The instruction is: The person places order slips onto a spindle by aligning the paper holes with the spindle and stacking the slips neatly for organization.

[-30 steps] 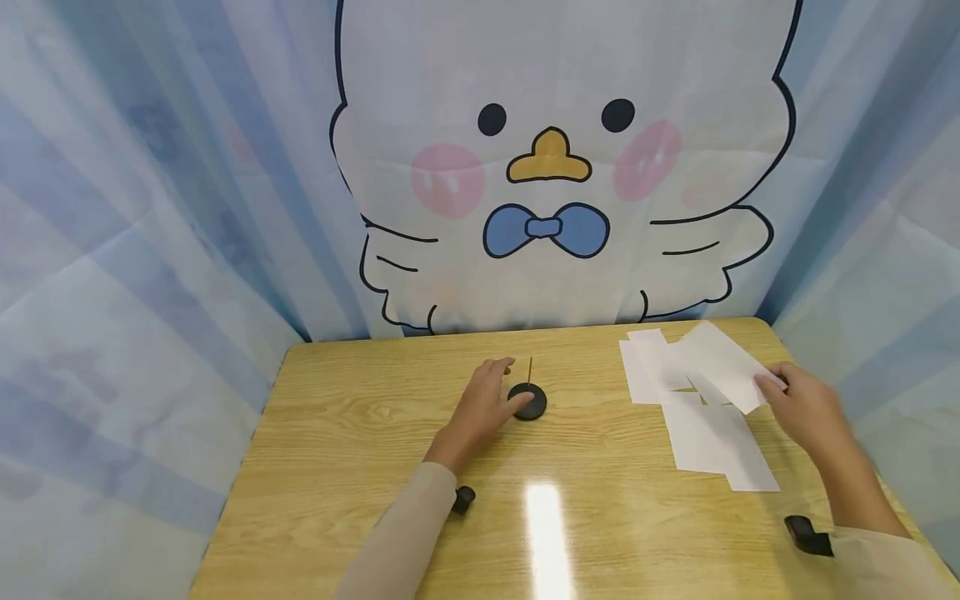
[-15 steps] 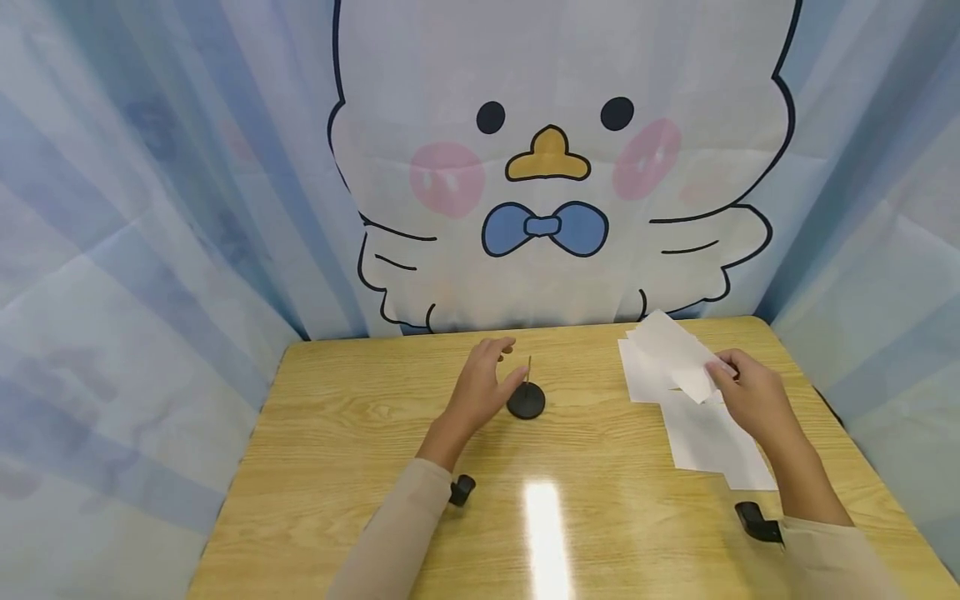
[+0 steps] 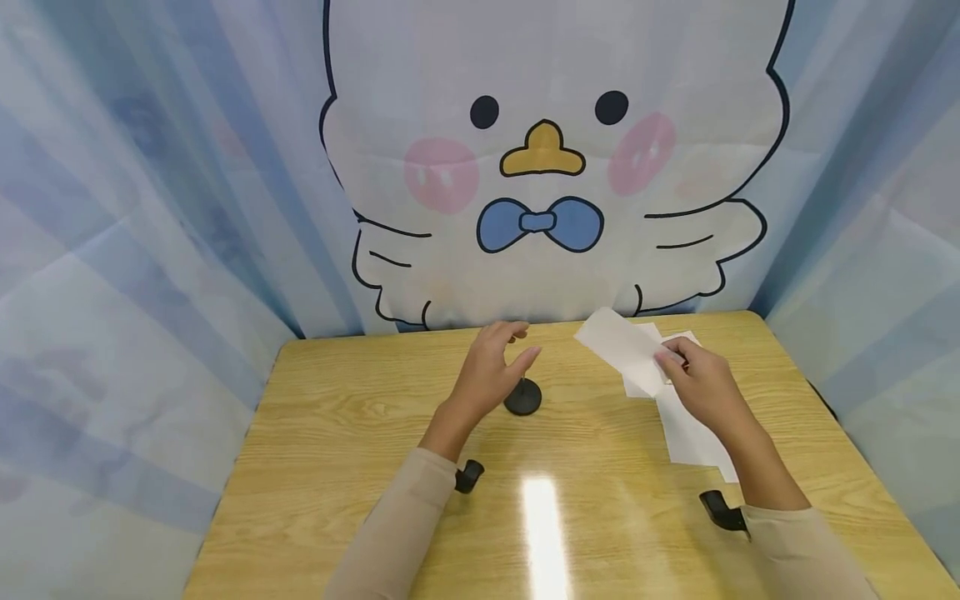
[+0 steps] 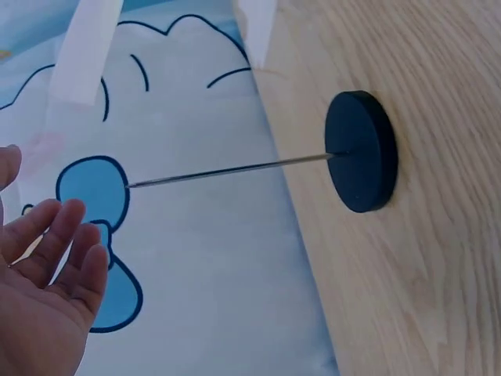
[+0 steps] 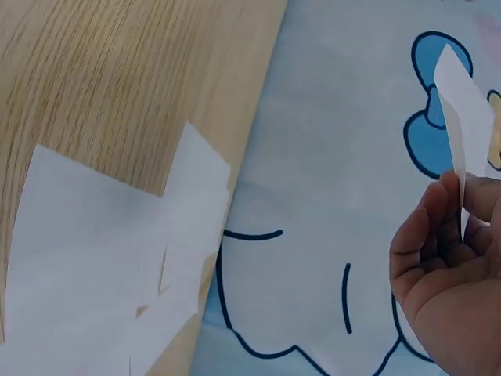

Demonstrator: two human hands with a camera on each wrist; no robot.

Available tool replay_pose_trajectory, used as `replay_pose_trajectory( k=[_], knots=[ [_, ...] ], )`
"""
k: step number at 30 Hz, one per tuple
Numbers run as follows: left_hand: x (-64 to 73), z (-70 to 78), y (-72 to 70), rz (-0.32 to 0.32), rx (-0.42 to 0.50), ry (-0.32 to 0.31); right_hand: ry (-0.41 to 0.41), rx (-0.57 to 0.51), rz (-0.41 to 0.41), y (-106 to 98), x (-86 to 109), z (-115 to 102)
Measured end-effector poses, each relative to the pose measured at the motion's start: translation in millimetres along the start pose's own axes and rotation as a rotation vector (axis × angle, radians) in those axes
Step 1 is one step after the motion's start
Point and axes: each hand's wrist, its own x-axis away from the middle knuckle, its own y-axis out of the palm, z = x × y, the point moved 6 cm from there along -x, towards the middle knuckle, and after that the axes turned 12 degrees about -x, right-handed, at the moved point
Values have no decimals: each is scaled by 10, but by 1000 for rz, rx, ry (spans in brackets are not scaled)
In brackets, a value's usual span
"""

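Note:
A paper spike [image 4: 362,153] has a round black base flat on the table and a thin metal rod [image 4: 227,171] standing up from it. My left hand [image 3: 483,371] hovers beside the spike, fingers relaxed and apart from the rod, holding nothing. In the head view it partly hides the rod. My right hand [image 3: 705,379] pinches a white sheet of paper [image 3: 618,346] between thumb and fingers; the sheet is raised off the table. In the right wrist view this held sheet [image 5: 470,110] appears nearly edge-on. Several overlapping white sheets [image 5: 86,243] lie below the right hand.
The wooden table [image 3: 337,483] ends at the back against a curtain [image 3: 540,275] printed with a cartoon bird. Curtains also hang along both sides. A black fitting [image 3: 722,511] juts out at the right wrist, and another black fitting [image 3: 469,477] at the left.
My right hand has carried the pinched sheet leftward, off the other sheets and toward the spike. The left hand has lifted slightly and shifted a little to the right, still beside the rod.

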Motion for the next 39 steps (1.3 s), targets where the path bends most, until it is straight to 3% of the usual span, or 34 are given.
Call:
replay_pose_trajectory(
  k=[8,15,20,26,31,39],
  knots=[
    [-85,78,7,-28,53,-36,-24,-25,-50,192,-40,-148],
    [-121,65,39,-44,180,-100,-21,-90,-102,325,-78,-271],
    [-135,12,15,-4,258,-163,-9,-121,-150,410,-101,-339],
    [-140,-71,3,27,281,-248,-23,-125,-160,476,-138,-401],
    [-143,-136,17,25,281,-306,-36,-129,-155,508,-182,-409],
    [-149,-277,83,2,299,-393,34,-140,-166,574,-262,-345]
  ],
)
